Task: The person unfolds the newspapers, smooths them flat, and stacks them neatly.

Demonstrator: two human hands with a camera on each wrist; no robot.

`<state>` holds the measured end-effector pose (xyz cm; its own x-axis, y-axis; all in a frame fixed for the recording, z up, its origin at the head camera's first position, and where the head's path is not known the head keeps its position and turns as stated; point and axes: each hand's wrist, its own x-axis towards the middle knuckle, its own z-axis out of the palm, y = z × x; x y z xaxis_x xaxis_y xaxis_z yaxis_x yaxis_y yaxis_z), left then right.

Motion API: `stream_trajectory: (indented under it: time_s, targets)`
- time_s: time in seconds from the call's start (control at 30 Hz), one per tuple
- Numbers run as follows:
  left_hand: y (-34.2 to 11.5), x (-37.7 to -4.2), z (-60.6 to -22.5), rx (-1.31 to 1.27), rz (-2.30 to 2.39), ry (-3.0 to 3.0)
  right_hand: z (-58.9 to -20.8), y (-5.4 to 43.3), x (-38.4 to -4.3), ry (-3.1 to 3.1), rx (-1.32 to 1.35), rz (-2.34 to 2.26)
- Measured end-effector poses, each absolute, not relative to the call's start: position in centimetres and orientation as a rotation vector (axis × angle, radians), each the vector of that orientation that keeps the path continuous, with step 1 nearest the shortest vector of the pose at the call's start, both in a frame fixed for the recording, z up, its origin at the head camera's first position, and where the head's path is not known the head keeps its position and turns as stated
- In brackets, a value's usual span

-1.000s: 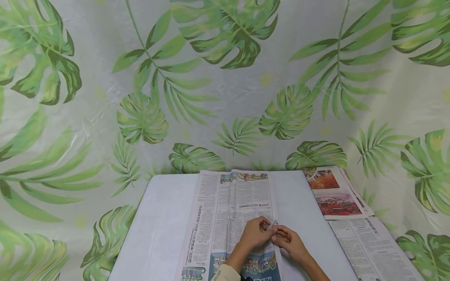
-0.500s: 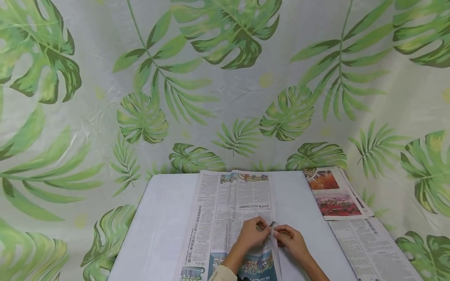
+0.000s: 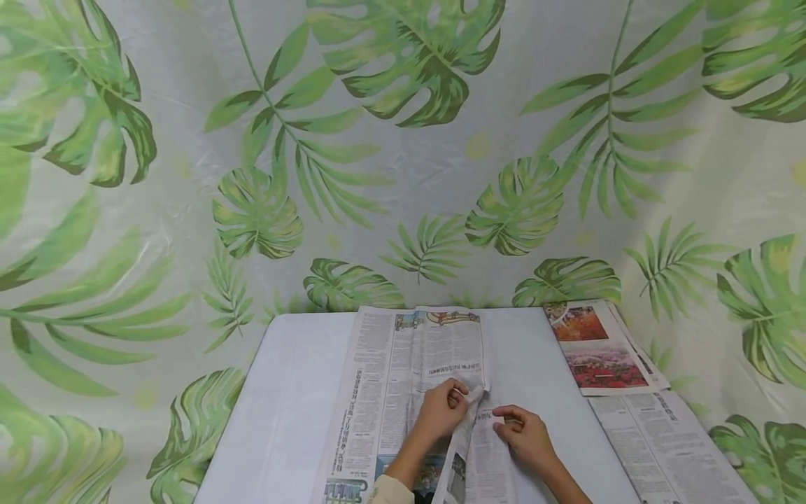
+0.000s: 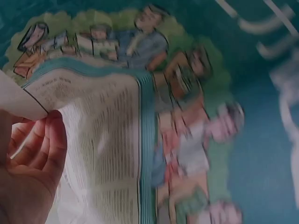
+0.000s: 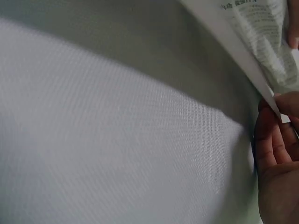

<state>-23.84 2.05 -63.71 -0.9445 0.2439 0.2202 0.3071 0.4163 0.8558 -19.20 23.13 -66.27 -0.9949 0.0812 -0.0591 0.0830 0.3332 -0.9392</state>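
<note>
Behind everything, a leaf-patterned backdrop [image 3: 434, 175], with no evident change. In front of it, a white table [image 3: 296, 392], and along its right side, photo-bearing sheets [image 3: 604, 350] and a plainer printed sheet [image 3: 667, 448], both lying as before. Down the middle of the table, the newspaper [image 3: 371, 392], flat at the far end and along the left, but now raised at the near right. There, against half a second ago, the main change: a top page [image 3: 458, 458] peeled up and bent back leftward, with a photograph on its inner face in sight and a lower sheet [image 3: 494, 455] uncovered beneath. Likely means two layers successfully parted, though only in this near part so far. Carried leftward along with the page, the left hand [image 3: 443, 406], fingers curled, thumb and fingertips pinching the paper. Close to its former spot by the newspaper's right edge, the right hand [image 3: 524, 435], now apart from the left; in the right wrist view, nearly closed, with a paper edge between thumb and fingers, probably the lower sheet's. Cannot tell exactly how many layers in either pinch.
</note>
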Motion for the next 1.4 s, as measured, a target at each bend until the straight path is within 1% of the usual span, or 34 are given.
stream_trajectory:
  time_s: [0.2,0.47,0.73,1.4]
  targets:
    - [1.0,-23.9,-63.2,-0.636,-1.614,-2.527,-66.4,23.9,-19.2,2.631,0.212,-1.756]
    - [-0.8,-23.9,-62.2,-0.705,-1.6,-2.538,-66.7,24.6,-19.3,2.711,0.252,-1.669]
    - [-3.1,-23.9,-60.8,-0.629,-1.616,-2.569,-66.7,24.7,-19.3,2.72,0.277,-1.635]
    - [-8.2,-24.2,-59.0,-0.591,-1.548,-2.585,-66.3,26.1,-19.3,2.779,0.354,-1.554]
